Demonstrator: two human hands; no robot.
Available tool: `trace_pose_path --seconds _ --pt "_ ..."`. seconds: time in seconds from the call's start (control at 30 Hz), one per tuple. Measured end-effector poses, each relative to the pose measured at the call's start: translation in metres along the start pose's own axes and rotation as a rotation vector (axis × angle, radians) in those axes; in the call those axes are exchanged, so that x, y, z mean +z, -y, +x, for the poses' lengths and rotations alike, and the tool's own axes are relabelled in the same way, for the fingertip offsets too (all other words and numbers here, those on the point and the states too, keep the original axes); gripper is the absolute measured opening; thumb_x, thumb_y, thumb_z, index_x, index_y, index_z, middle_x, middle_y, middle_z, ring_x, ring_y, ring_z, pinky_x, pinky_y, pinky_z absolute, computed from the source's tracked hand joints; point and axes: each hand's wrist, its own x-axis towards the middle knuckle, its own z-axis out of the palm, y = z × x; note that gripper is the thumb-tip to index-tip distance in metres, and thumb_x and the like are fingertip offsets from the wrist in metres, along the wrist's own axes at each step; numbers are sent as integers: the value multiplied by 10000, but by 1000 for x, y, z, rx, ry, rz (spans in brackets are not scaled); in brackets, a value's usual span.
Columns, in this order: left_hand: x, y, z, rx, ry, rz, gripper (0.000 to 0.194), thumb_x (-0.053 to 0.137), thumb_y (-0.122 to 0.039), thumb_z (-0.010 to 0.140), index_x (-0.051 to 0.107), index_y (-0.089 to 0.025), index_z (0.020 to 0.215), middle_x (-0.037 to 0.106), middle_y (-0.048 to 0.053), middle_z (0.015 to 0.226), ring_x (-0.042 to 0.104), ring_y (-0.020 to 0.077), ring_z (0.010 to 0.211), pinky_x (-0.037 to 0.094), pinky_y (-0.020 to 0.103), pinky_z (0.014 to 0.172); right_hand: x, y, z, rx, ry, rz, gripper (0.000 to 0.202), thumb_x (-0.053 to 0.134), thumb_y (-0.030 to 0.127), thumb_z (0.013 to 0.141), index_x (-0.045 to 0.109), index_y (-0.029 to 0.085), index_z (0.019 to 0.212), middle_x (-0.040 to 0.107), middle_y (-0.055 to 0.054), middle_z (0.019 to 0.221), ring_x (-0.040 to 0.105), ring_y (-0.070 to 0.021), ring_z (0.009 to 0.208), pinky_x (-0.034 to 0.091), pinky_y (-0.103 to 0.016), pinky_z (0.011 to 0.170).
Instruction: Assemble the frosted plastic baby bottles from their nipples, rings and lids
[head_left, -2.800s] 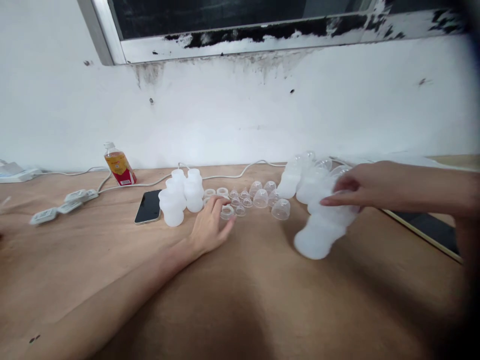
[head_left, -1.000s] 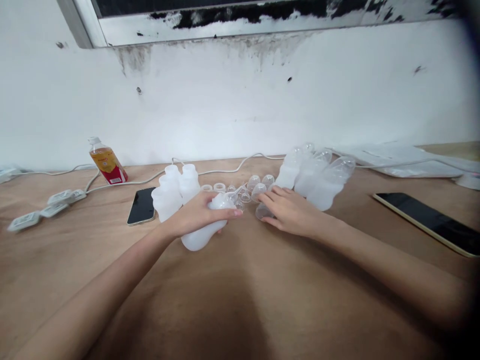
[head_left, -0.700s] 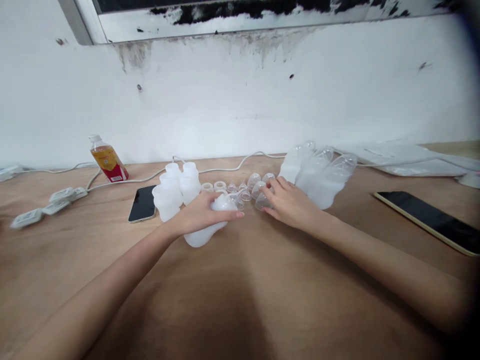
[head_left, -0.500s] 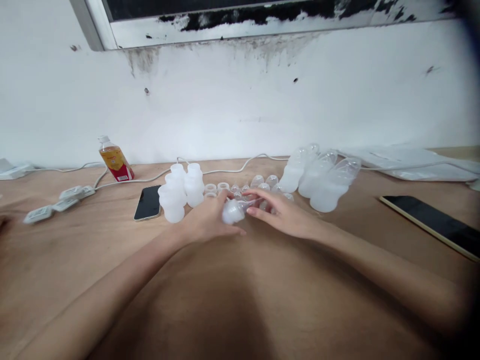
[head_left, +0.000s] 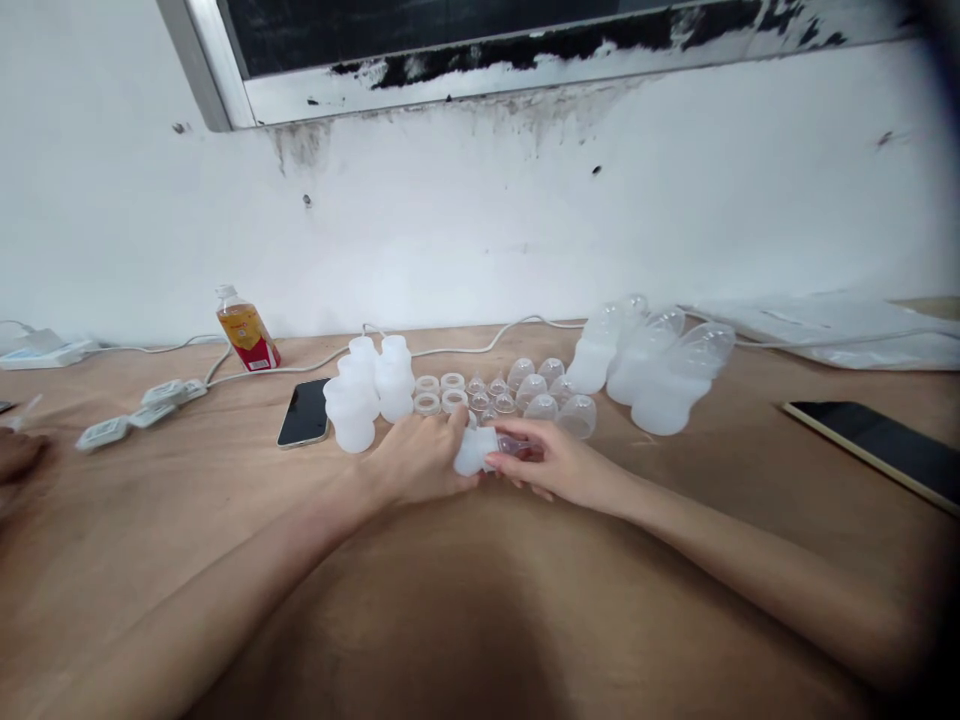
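Left hand [head_left: 416, 457]: grasping a white bottle [head_left: 471, 454], tilted sideways. Right hand [head_left: 564, 462]: grasping a clear piece [head_left: 513, 444] at the bottle's neck. Beyond them: rings [head_left: 427, 411], teats [head_left: 505, 404], domed caps [head_left: 578, 416].

The held bottle [head_left: 472, 453] is milky white; the rings [head_left: 427, 410] are off-white, the teats [head_left: 505, 403] and domes [head_left: 521, 376] clear. The table [head_left: 600, 590] is brown (faintly mottled). By its back edge, the drink [head_left: 250, 336] wears yellow over red, its cap [head_left: 226, 292] white.
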Motion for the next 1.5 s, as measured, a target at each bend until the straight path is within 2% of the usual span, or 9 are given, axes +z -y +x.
trace_pose_path --seconds 0.13,0.27,0.33,0.5,0.67,0.9,1.2,1.4,1.5 --pt "-7 4 1 -23 95 -111 460 497 -468 646 440 -148 971 606 89 821 585 272 744 409 312 582 1 -8 0 -185 -27 -131 450 496 360 757 415 207 1172 552 -50 881 513 -100 596 414 -195 437" --pt "-13 13 2 62 404 -486 488 540 -523 613 469 -214 985 590 10 868 573 193 762 404 258 613 -5 -4 -3 -581 42 -429 315 430 161 793 498 232 1093 444 -80 1072 474 -141 907 438 -270 719" --pt "-13 17 2 85 445 -585 525 549 -541 604 458 -221 1010 579 2 888 565 181 781 401 254 638 -7 1 -5 -660 70 -431 308 456 155 781 492 232 1077 429 -77 1094 444 -153 984 407 -305 808" --pt "-8 13 0 15 245 -399 594 552 -568 575 406 -191 1012 545 40 933 534 213 813 393 278 626 -6 -2 -1 -314 -170 -159 300 427 334 813 414 217 1089 505 -69 1054 499 -161 951 443 -313 772" --pt "-6 3 -3 51 101 -203 518 529 -544 604 418 -184 960 478 54 992 524 207 812 403 290 622 -5 -15 9 -19 29 104 309 347 428 825 488 154 797 539 -6 616 494 -81 460 359 -184 353" --pt "-15 13 -3 69 151 -234 515 447 -604 660 470 -184 957 498 57 927 506 224 855 391 305 679 -12 -10 5 -189 -94 83 209 564 296 717 509 177 880 534 -44 911 545 -106 685 495 -243 575" --pt "-47 27 -13 38 343 -355 384 434 -502 720 475 -174 915 539 23 841 508 158 737 364 248 619 -16 -6 -2 -674 -323 -334 182 518 150 752 497 217 920 553 -44 896 530 -147 832 468 -301 717" --pt "-54 38 -15 -31 58 -116 435 488 -516 675 478 -166 933 484 52 953 491 185 809 370 273 672 -4 -12 -3 -463 48 -479 280 453 218 785 444 189 1064 519 -64 971 512 -100 671 456 -244 601" --pt "-56 43 -15 -76 21 60 483 498 -546 656 516 -151 933 480 71 963 469 228 876 360 308 731 6 -15 -2 -419 81 -485 230 401 232 810 485 190 1021 483 -70 1013 482 -76 617 438 -224 582"
